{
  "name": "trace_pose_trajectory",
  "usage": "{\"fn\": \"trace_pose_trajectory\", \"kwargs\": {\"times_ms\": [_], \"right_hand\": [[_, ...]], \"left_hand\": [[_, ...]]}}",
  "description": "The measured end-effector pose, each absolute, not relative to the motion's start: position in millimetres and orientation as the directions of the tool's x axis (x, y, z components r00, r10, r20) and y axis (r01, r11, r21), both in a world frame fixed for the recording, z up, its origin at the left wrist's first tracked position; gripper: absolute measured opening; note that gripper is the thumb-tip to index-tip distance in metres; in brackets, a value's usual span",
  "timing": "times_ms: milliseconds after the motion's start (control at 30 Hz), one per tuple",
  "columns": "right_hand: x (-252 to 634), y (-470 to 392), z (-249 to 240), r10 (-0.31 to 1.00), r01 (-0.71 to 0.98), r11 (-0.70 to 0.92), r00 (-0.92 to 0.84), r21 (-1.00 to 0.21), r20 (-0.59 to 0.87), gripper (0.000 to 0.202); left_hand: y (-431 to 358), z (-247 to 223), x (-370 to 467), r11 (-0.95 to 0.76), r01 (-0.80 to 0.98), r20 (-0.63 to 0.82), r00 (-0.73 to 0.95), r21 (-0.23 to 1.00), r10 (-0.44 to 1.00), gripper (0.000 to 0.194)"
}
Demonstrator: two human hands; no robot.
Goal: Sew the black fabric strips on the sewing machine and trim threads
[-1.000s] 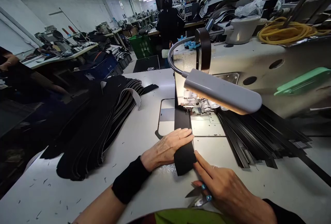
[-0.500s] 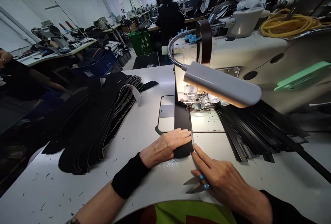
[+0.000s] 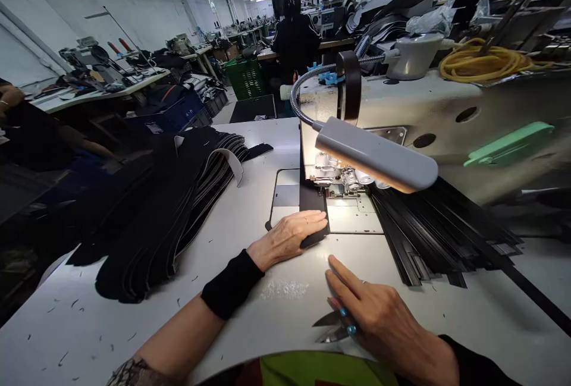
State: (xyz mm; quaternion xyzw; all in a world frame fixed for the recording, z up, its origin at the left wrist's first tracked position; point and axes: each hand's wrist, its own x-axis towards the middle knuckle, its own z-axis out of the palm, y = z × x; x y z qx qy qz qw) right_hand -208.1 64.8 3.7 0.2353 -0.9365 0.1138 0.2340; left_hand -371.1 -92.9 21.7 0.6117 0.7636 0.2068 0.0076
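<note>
My left hand lies flat on the near end of a black material piece, its fingers stretched out. The piece runs away from me along the left side of the needle area of a sewing machine. Scissors are tucked in my right hand, held by the lower fingers with the blades pointing left. The right index and middle fingers reach forward over the white table, apart from the piece. The scissor handles are mostly hidden by the palm.
A stack of black cut pieces lies to the left, and black strips fan out to the right. A grey lamp hangs over the needle area. A person sits ahead; another person's arm shows at far left.
The black piece has moved forward, away from me, with my left hand on it. My right fingers have come off its near edge; the scissors stay in that hand.
</note>
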Motion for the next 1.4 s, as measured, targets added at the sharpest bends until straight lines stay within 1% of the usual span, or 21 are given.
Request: {"fn": "trace_pose_trajectory", "kwargs": {"times_ms": [67, 167, 267, 367, 433, 533, 733, 1033, 1200, 1400], "right_hand": [[-208.1, 64.9, 3.5, -0.381, -0.488, 0.867, -0.781, -0.102, 0.495, 0.028], [-208.5, 64.7, 4.5, -0.379, -0.493, 0.861, -0.786, -0.125, 0.489, 0.028], [-208.9, 64.2, 5.2, -0.380, -0.500, 0.854, -0.788, -0.144, 0.485, 0.027], [-209.3, 63.7, 4.1, -0.368, -0.490, 0.860, -0.789, -0.142, 0.492, 0.026], [-209.4, 63.6, 3.0, -0.362, -0.488, 0.860, -0.789, -0.148, 0.497, 0.026], [-209.3, 63.9, 2.0, -0.373, -0.502, 0.849, -0.789, -0.163, 0.488, 0.026], [-208.7, 64.4, 1.5, -0.367, -0.495, 0.855, -0.787, -0.153, 0.496, 0.025], [-207.5, 64.6, -3.4, -0.380, -0.507, 0.851, -0.776, -0.139, 0.503, 0.026], [-208.2, 64.2, -2.7, -0.381, -0.500, 0.858, -0.774, -0.120, 0.506, 0.025], [-206.5, 63.9, -2.9, -0.385, -0.499, 0.858, -0.784, -0.126, 0.487, 0.026]], "left_hand": [[-90.9, 20.0, -378.9, 0.193, 0.926, 0.222, -0.273, 0.324, 0.936, 0.053], [-87.1, 18.3, -387.9, 0.205, 0.930, 0.237, -0.283, 0.306, 0.929, 0.050], [-84.1, 18.6, -389.3, 0.243, 0.938, 0.258, -0.306, 0.248, 0.917, 0.048], [-84.0, 20.1, -383.0, 0.299, 0.932, 0.269, -0.347, 0.203, 0.898, 0.037], [-85.2, 20.7, -377.4, 0.286, 0.935, 0.305, -0.340, 0.210, 0.889, 0.028], [-86.5, 20.0, -371.6, 0.245, 0.944, 0.367, -0.314, 0.221, 0.876, 0.023], [-84.3, 17.5, -370.1, 0.276, 0.941, 0.373, -0.332, 0.198, 0.866, 0.025], [-75.5, 14.8, -370.5, 0.436, 0.879, 0.280, -0.475, 0.192, 0.834, 0.031], [-72.1, 17.7, -371.6, 0.469, 0.863, 0.234, -0.503, 0.189, 0.832, 0.033], [-70.0, 19.6, -372.5, 0.481, 0.853, 0.210, -0.518, 0.205, 0.829, 0.034]]}}
